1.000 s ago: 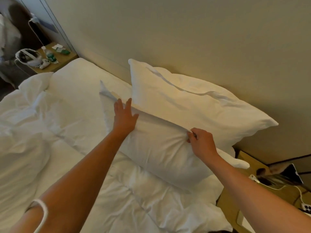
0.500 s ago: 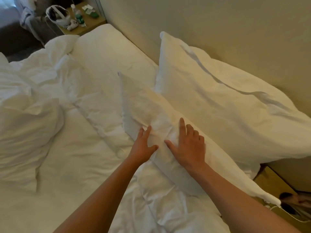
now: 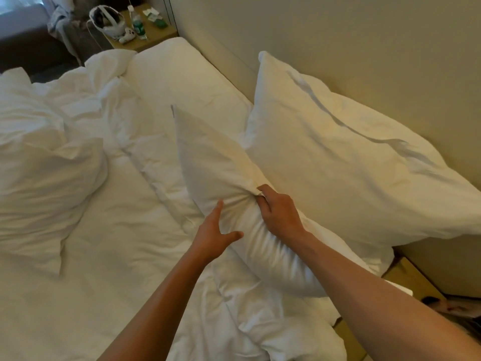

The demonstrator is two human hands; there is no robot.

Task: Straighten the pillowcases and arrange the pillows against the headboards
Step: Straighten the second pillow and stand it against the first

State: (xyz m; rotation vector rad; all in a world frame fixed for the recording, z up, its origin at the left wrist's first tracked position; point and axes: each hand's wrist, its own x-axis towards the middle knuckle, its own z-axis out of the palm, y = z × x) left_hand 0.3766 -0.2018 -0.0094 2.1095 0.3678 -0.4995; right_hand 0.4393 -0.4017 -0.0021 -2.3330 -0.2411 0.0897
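A white front pillow lies tilted on the bed, leaning against a larger white back pillow that stands against the beige headboard. My right hand is shut on a pinched fold of the front pillow's case near its upper edge. My left hand is open, fingers spread, resting against the front pillow's lower side. A third white pillow lies crumpled at the left of the bed.
A rumpled white duvet covers the bed. A wooden nightstand at the far corner holds a headset, a bottle and small items. Another wooden nightstand sits at the lower right, beside the bed.
My right hand went from flat on the front pillow to pinching its case. My left hand slid slightly lower. The view shifted left and down along the bed.
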